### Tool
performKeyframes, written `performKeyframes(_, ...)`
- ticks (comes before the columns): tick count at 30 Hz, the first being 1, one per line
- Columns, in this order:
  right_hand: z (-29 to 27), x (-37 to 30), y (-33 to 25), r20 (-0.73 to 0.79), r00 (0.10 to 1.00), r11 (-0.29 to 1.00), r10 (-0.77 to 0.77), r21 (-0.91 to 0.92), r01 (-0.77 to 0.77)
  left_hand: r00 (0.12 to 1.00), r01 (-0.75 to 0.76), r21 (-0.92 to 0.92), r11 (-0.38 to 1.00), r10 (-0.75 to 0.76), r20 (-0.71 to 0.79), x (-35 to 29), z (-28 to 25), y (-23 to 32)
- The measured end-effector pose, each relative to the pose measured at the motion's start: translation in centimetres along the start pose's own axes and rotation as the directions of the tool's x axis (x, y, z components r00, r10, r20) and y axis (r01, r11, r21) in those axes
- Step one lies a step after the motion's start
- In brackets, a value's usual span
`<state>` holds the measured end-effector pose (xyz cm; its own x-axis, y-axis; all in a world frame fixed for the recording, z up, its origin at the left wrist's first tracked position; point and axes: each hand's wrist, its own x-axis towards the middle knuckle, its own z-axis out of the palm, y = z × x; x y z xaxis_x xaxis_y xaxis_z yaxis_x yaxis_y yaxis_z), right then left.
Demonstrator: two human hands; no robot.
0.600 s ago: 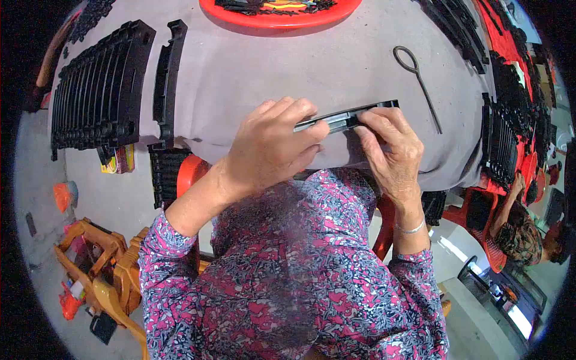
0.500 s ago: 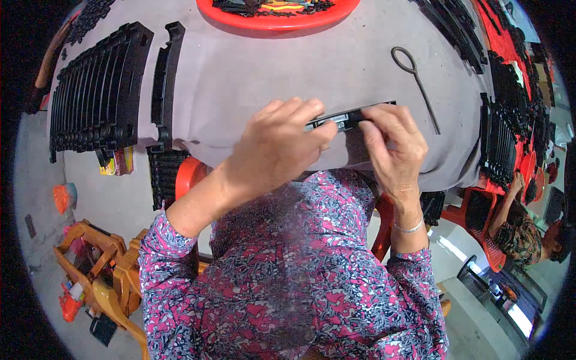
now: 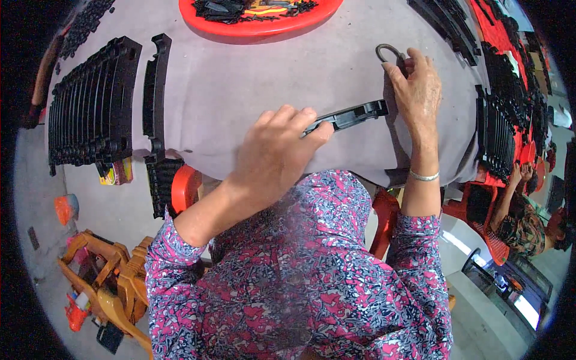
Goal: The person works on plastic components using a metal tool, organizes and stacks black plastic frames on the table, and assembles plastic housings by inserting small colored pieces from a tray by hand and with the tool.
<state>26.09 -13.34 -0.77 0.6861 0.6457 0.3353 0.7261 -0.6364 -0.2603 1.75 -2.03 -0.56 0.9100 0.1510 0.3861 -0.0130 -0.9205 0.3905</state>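
Observation:
My left hand (image 3: 271,150) is closed on one end of a long, narrow black plastic part (image 3: 354,116), which points away to the right above the grey cloth. Further right, my right hand (image 3: 416,87) reaches over a dark metal rod with a looped end (image 3: 384,48). Its thumb and fingers are apart, on either side of the rod just below the loop. The hand and wrist hide the rest of the shaft, and whether the fingers touch it is unclear.
A red tray (image 3: 264,33) with small black and yellow pieces stands at the far side. On the left are a row of black ribbed parts (image 3: 90,105) and one separate black strip (image 3: 155,96). More black parts (image 3: 497,135) lie at right, near a co-worker (image 3: 522,231).
My right hand has left the black plastic part and moved up and right to the looped rod. My left hand still holds the part, whose right end now shows.

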Motion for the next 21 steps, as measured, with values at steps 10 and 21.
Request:
performKeyframes(10, -1.1, -0.1, 0.1, 0.171, 0.982, 0.901, 0.075, 0.41, -0.14, 0.998, 0.05, 0.014, 0.999, -0.051, 0.036, 0.4, -0.2, 0.5)
performKeyframes(21, -6.3, -1.9, -7.6, -0.023, 0.975, -0.433, -0.219, 0.898, -0.076, 0.997, 0.051, 0.046, 0.998, -0.054, 0.061, 0.3, 0.0, 0.3)
